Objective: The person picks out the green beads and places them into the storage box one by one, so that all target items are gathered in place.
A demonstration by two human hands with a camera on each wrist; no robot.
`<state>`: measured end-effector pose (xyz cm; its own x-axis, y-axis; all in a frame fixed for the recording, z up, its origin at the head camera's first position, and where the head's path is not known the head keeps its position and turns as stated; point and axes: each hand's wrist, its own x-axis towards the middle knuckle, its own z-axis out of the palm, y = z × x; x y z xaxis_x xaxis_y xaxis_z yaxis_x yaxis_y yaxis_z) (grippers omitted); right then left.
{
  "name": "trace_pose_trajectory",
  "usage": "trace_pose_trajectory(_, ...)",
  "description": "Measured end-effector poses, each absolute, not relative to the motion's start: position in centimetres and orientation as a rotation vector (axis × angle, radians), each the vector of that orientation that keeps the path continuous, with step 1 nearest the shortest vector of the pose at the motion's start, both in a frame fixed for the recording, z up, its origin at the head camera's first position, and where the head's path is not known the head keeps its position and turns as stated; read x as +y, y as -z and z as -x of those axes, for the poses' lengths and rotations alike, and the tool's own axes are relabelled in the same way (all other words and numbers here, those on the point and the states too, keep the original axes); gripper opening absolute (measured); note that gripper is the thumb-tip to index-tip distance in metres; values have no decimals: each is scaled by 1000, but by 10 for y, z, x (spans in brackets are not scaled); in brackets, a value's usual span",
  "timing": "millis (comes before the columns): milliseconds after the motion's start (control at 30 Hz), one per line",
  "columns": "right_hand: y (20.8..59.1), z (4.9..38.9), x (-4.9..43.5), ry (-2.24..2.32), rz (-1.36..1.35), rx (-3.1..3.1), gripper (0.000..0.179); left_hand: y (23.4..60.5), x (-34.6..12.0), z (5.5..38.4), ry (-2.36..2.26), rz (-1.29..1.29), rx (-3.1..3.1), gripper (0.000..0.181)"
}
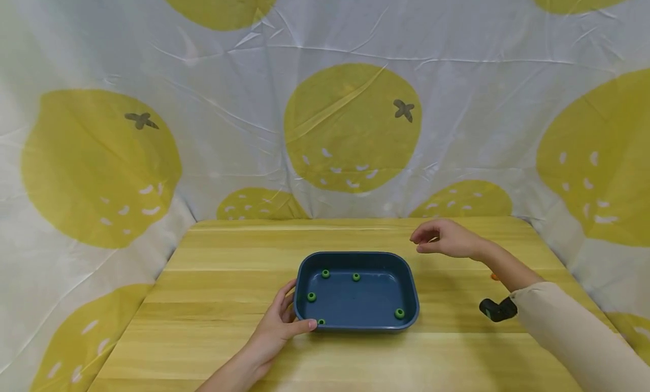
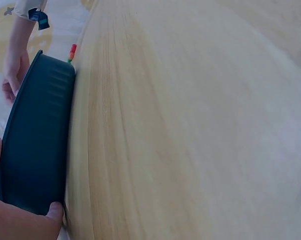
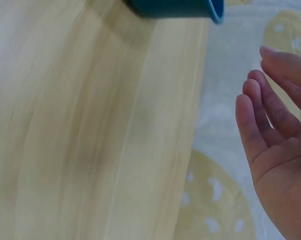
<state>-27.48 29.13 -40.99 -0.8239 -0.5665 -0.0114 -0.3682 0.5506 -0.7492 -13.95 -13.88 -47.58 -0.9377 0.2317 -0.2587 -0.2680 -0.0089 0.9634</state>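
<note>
A dark blue rectangular tray [image 1: 358, 328] rests on the wooden table. Several small green ring-shaped beads [image 1: 399, 313] lie scattered over its floor, each with a dark hole. My left hand [image 1: 276, 327] grips the tray's near left corner, its thumb on the rim and the other fingers along the outer wall. In the left wrist view that hand's thumb and fingers [image 2: 25, 220] are against the tray's side. My right hand [image 1: 447, 239] is raised beyond the tray's right end, apart from it. Its fingers [image 3: 250, 120] are loosely bent, with nothing visible between them.
A small orange thing [image 1: 495, 276] lies partly behind the right forearm. A black device [image 1: 497, 310] sits by the right sleeve. Behind the wooden table [image 1: 228, 268] hangs a pale cloth [image 1: 228, 127] printed with yellow fruit.
</note>
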Motion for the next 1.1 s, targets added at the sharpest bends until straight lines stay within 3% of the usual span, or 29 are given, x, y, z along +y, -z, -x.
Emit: trace_pose_trajectory(1100,443,234,457,1152,300,2743,42,474,-137,136,-2067,34,1905,100)
